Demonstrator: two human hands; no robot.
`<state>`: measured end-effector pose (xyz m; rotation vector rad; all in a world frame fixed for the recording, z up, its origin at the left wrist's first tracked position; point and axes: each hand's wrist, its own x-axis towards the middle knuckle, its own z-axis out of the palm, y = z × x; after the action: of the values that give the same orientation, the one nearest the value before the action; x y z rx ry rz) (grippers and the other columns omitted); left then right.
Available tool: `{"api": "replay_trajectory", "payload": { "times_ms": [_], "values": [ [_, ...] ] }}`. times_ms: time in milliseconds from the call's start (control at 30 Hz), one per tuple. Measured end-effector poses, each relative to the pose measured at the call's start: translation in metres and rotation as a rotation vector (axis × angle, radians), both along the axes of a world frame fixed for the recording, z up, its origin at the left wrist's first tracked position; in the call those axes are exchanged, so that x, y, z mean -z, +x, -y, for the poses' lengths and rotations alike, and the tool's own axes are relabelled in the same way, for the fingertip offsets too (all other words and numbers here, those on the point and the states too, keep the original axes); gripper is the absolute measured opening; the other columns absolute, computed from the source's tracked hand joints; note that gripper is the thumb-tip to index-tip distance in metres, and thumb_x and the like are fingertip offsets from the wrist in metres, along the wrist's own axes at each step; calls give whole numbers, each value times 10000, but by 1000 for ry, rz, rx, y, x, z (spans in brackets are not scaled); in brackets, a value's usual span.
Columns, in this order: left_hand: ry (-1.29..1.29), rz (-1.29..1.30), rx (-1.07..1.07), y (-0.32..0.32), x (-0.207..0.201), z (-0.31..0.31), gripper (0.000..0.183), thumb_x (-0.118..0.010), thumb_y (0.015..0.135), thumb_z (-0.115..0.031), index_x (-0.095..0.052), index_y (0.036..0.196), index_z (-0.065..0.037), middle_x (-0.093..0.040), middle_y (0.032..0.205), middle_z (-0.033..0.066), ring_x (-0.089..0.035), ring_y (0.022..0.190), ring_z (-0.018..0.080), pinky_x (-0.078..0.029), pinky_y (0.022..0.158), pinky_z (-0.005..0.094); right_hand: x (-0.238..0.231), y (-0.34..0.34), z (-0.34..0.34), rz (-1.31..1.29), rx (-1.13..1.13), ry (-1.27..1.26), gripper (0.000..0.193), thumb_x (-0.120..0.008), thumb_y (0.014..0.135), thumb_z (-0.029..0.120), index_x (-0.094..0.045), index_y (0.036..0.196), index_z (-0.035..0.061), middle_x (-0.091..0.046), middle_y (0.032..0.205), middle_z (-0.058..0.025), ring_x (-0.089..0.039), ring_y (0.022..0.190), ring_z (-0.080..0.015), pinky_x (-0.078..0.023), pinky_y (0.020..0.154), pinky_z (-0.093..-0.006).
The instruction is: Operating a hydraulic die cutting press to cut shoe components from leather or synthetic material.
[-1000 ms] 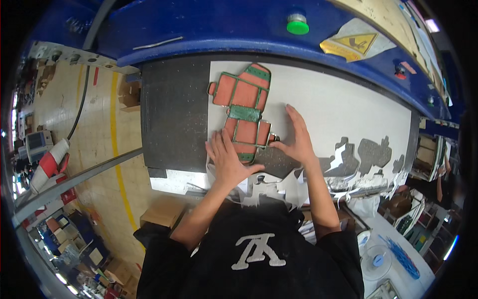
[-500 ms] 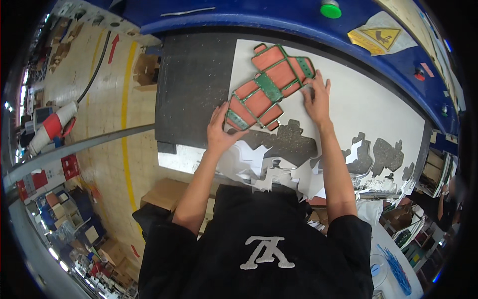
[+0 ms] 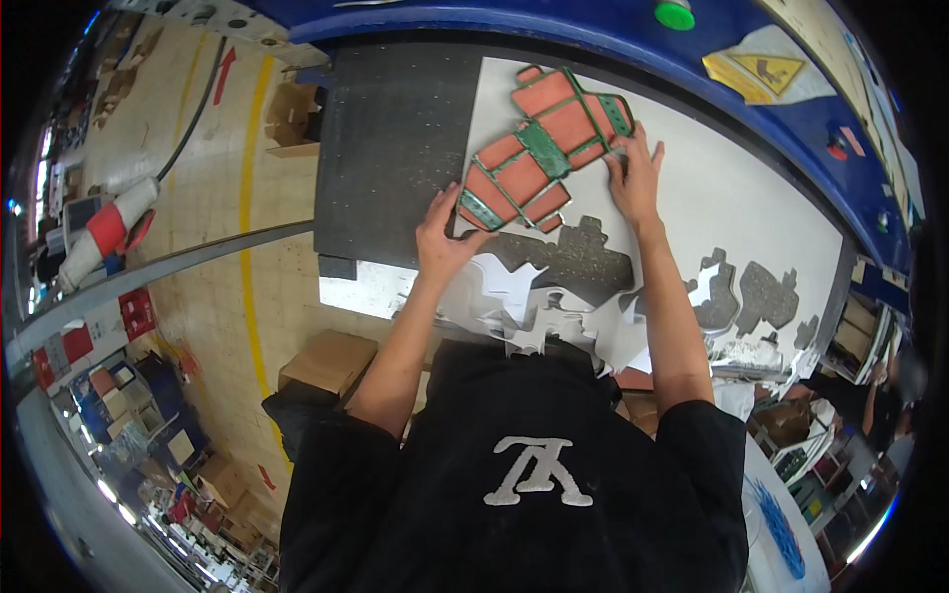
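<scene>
While both arms reach forward over the desk [image 3: 395, 138], the two hands grip one item between them: a flat orange template [image 3: 542, 148] with green foam strips, shaped like an unfolded box.

Left hand [image 3: 443, 229]: fingers spread, fingertips curled over the template's near-left corner, thumb out to the side.

Right hand [image 3: 635, 176]: fingers spread and pressing flat on the template's far-right end, beside a green strip.

Template: lies tilted, on a white sheet [image 3: 712, 203] that stretches to the right of the right hand; a dark mat covers the desk to the left of the left hand.

Just nearer than the hands: a box-shaped cutout [image 3: 583, 259] in the sheet showing dark surface, and white paper scraps [image 3: 534, 306] piled below it.

Beyond the right hand: blue machine frame [image 3: 593, 44], green button [image 3: 675, 15], yellow warning sticker [image 3: 766, 69].
</scene>
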<state>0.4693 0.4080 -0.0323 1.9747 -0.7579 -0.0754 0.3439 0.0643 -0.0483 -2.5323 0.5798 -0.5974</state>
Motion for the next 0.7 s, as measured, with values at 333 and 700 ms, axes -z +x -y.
{"api": "replay_trajectory", "payload": {
  "times_ms": [333,700],
  "values": [
    [74,-31,2,-3,6,-2,799,-941,703,-143,-638,1434,-37,-682,1420,222,-647,1329,424,-496,1173,503,-3,-8,2,-41,7,45,324,-712,924,21,-599,1212,118,-481,1599,-307,-396,1549,-460,-103,1265,-742],
    [95,27,2,2,7,-5,691,-925,731,-166,-687,1346,38,-743,1306,231,-716,1241,402,-512,1134,544,-13,-4,3,-80,2,113,311,-756,840,5,-631,1099,124,-449,1638,-279,-381,1568,-430,-76,1273,-733]
  ]
}}
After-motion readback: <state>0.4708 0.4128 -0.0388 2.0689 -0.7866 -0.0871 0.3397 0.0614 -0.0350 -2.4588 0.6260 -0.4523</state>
